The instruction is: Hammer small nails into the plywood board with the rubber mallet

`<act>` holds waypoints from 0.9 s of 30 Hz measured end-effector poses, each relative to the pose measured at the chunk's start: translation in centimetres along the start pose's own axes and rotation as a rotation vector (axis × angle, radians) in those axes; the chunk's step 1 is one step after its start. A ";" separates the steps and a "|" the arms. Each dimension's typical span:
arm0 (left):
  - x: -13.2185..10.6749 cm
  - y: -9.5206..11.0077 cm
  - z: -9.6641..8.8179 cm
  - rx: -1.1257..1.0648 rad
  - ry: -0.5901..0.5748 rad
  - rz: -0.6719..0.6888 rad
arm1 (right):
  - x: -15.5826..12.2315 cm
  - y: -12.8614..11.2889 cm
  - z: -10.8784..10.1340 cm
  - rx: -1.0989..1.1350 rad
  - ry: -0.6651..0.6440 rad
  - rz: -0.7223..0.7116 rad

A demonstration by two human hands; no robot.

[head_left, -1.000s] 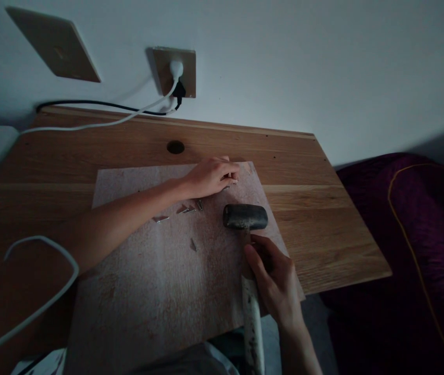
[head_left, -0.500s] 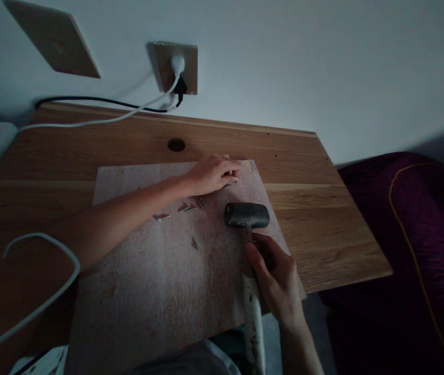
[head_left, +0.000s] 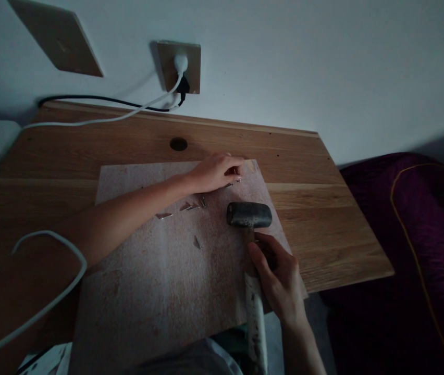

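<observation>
My right hand is wrapped round the handle of a mallet just below its black head. The pale, paint-worn handle hangs down toward my lap. The head is over the right part of a whitish wooden board. My left hand reaches across to the board's far right corner, fingertips pinched together. A small shiny nail shows at the fingertips, partly hidden by them. Several loose nails lie on the board beside my left forearm, and another nail lies nearer to me.
The board lies on a wooden desk with a round cable hole. A wall socket holds white and black plugs, with cables trailing left. A white cord crosses my left forearm. Purple fabric stands to the right.
The whole view has shifted slightly, so things appear a little farther right. Both hands keep their places, and the mallet stays in my right hand.
</observation>
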State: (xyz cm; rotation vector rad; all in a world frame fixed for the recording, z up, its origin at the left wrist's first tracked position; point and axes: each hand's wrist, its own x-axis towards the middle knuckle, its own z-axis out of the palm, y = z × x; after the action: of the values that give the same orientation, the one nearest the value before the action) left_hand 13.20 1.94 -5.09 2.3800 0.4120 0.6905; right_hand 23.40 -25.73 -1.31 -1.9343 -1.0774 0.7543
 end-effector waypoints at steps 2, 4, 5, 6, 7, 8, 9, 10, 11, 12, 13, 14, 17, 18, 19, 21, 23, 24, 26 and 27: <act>0.1 0.0 0.0 -0.022 0.002 -0.007 | 0.0 0.1 0.0 -0.008 0.006 -0.003; 0.0 0.1 0.0 -0.040 0.009 -0.017 | 0.0 0.1 0.0 -0.014 0.005 -0.007; 0.0 0.2 0.0 -0.046 0.013 -0.024 | 0.0 0.2 0.0 -0.017 0.006 -0.010; 0.0 0.2 0.0 -0.051 0.016 -0.030 | 0.0 0.2 0.0 -0.019 0.008 -0.014; 0.0 0.3 0.0 -0.056 0.016 -0.036 | 0.0 0.2 0.0 -0.019 0.011 -0.017; 0.0 0.3 0.0 -0.061 0.012 -0.039 | 0.0 0.2 0.0 -0.017 0.012 -0.021; 0.0 0.3 0.0 -0.068 0.011 -0.042 | 0.0 0.2 0.0 -0.013 0.013 -0.022; 0.0 0.3 0.0 -0.072 0.008 -0.045 | 0.0 0.1 0.0 -0.008 0.013 -0.022; 0.0 0.3 0.0 -0.072 0.007 -0.050 | 0.0 0.1 0.0 -0.004 0.013 -0.020; 0.0 0.3 0.0 -0.066 0.007 -0.054 | 0.0 0.1 0.0 -0.005 0.014 -0.019; 0.0 0.2 0.0 -0.058 0.004 -0.055 | 0.0 0.2 0.1 -0.010 0.015 -0.018; 0.0 0.2 -0.1 -0.048 -0.001 -0.052 | 0.0 0.2 0.1 -0.016 0.016 -0.019; -0.1 0.0 -0.2 -0.025 -0.012 -0.026 | 0.0 0.2 0.0 -0.025 0.022 -0.030; -0.2 -0.1 -0.2 -0.021 -0.010 -0.017 | 0.0 0.1 0.0 -0.025 0.024 -0.035; -0.2 -0.2 -0.3 -0.018 -0.005 -0.011 | 0.0 0.1 0.0 -0.024 0.024 -0.039; -0.2 -0.4 -0.2 -0.010 0.003 0.005 | 0.0 0.0 0.0 -0.022 0.023 -0.047; -0.2 -0.6 -0.2 0.001 0.002 0.023 | 0.0 -0.1 0.0 -0.021 0.025 -0.054; -0.2 -0.7 -0.2 0.007 -0.004 0.032 | 0.1 -0.1 0.0 -0.021 0.028 -0.058; -0.2 -0.9 -0.2 0.022 -0.015 0.047 | 0.1 0.0 0.0 -0.021 0.034 -0.065; -0.2 -0.9 -0.2 0.029 -0.017 0.051 | 0.1 0.0 0.0 -0.019 0.035 -0.064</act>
State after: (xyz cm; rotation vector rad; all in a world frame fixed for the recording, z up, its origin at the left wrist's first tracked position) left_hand 12.80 2.62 -5.67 2.4298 0.3575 0.6910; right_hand 23.42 -25.66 -1.31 -1.9122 -1.1232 0.6748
